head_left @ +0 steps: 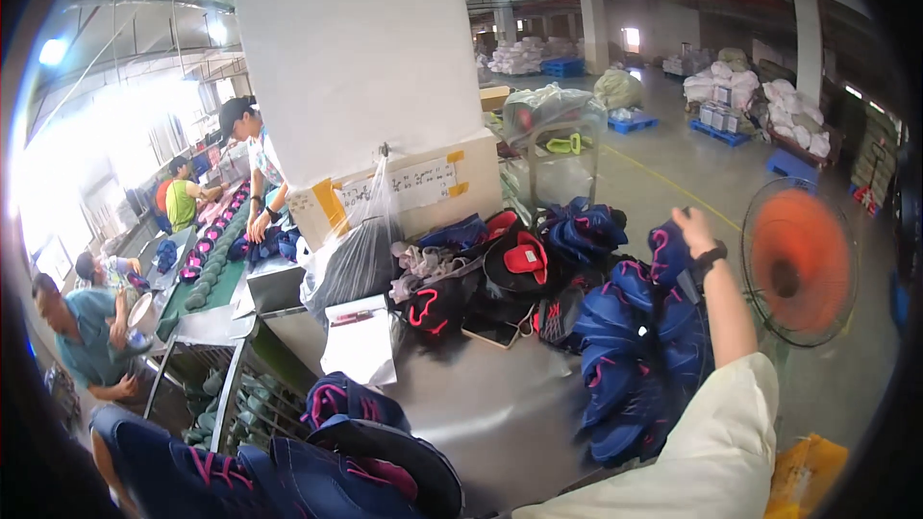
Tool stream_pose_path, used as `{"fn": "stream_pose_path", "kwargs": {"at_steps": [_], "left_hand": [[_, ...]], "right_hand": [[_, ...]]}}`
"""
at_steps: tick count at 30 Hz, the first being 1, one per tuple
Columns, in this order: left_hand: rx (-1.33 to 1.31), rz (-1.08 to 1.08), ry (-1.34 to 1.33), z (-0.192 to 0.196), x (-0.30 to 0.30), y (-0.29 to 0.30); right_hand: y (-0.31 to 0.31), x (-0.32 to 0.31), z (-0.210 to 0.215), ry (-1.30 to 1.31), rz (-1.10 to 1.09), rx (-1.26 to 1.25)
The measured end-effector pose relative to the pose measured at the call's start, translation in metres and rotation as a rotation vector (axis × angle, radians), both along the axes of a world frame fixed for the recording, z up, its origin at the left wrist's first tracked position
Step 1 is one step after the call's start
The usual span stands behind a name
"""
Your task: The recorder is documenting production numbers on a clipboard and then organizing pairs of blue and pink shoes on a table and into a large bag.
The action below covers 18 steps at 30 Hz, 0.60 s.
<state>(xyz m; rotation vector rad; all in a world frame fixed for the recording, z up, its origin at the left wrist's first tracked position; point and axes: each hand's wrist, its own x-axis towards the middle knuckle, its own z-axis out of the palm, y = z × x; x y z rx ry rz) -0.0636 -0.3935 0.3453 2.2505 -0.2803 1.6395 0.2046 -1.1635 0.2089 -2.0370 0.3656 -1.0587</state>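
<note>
fingers of right hand clenched on top navy-and-pink fabric cap
atop a tall stack of caps on grey worktop; left hand out of sight.

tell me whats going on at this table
The person's right hand reaches out to the top of a tall stack of blue caps with pink trim on a grey table. The left hand isn't visible. More caps lie close in front, and other workers stand along a line at the left.
</note>
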Motion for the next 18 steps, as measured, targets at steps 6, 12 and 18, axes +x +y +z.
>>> {"fn": "stream_pose_path", "kwargs": {"at_steps": [6, 12, 18], "left_hand": [[-0.082, 0.033, 0.110, 0.008, 0.038, -0.039], [0.086, -0.173, -0.007, 0.021, 0.124, -0.088], [-0.732, -1.074, 0.157, 0.040, 0.166, -0.166]], "right_hand": [[-0.009, 0.038, -0.054, -0.092, -0.333, -0.323], [0.166, -0.056, 0.023, 0.330, 0.510, -0.527], [0.297, -0.156, -0.100, 1.135, 1.544, 0.770]]}}
